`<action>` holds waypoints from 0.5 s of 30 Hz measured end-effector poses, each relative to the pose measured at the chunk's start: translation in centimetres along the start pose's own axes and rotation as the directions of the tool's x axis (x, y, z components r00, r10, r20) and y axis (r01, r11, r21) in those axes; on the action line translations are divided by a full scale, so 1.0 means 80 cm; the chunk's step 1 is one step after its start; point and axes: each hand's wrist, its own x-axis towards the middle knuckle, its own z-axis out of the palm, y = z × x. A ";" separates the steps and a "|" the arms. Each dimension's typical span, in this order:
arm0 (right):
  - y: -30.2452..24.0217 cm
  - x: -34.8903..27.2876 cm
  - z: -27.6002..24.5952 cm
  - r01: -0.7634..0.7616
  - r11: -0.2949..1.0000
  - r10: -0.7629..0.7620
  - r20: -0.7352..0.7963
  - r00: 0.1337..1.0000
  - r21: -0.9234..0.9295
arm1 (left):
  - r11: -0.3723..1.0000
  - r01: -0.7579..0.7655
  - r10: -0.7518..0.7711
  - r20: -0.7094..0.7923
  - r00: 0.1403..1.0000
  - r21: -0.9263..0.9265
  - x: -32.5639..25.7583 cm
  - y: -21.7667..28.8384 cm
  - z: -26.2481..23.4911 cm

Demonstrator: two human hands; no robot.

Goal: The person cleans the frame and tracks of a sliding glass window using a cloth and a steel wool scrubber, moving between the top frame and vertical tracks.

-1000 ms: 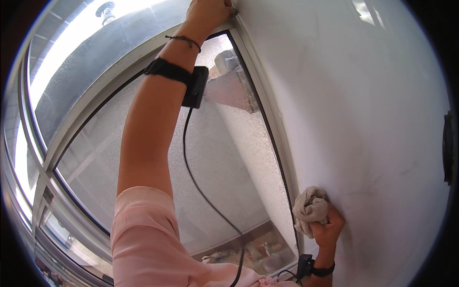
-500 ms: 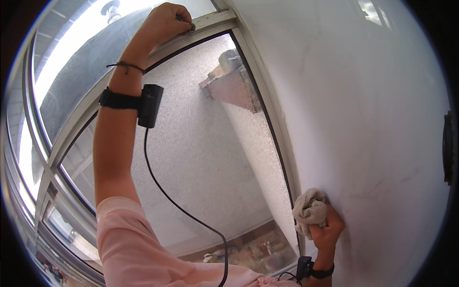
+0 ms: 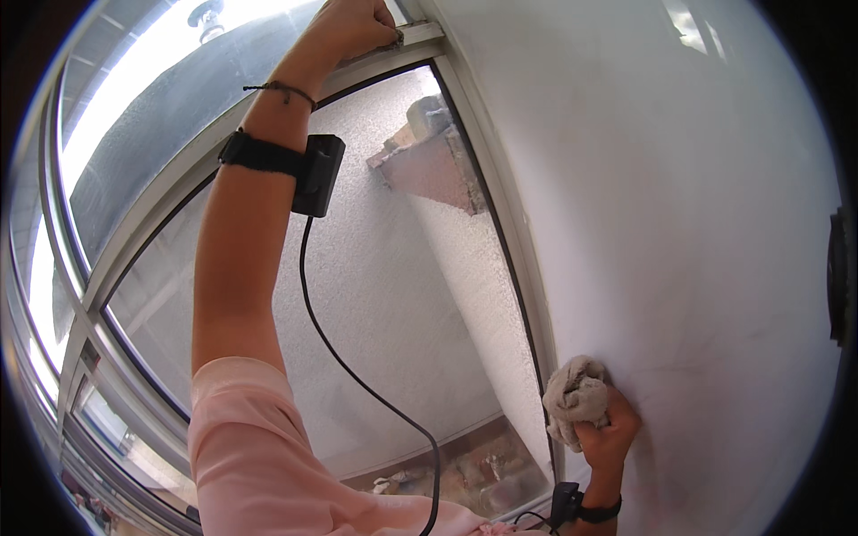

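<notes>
High up, my left hand [image 3: 351,29] is closed on a small dark scrap that looks like steel wool [image 3: 398,38], mostly hidden by my fingers. It presses against the pale upper rail [image 3: 422,34] of the window frame, near the frame's right corner. Low on the right, my right hand [image 3: 611,431] grips a bunched grey-beige cloth [image 3: 572,402]. That cloth is beside the frame's right upright, close to the glossy white wall [image 3: 679,241]; whether it touches either cannot be told. Under my raised arm lies the large window pane [image 3: 384,295].
A black device [image 3: 319,175] is strapped to my left forearm, its cable [image 3: 335,344] hanging across the pane. Another black strapped device [image 3: 566,503] sits at my right wrist. Through the glass show a brick-like block [image 3: 433,174] and blurred clutter. More window frames [image 3: 85,317] run along the left.
My left hand has slid right and slightly up along the upper rail, toward the corner, with the dark scrap. The right hand and cloth have barely shifted.
</notes>
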 end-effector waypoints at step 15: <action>0.003 -0.002 -0.010 -0.054 0.999 0.054 0.021 0.998 0.002 | 0.999 -0.024 0.027 -0.094 0.995 0.029 -0.105 -0.105 -0.048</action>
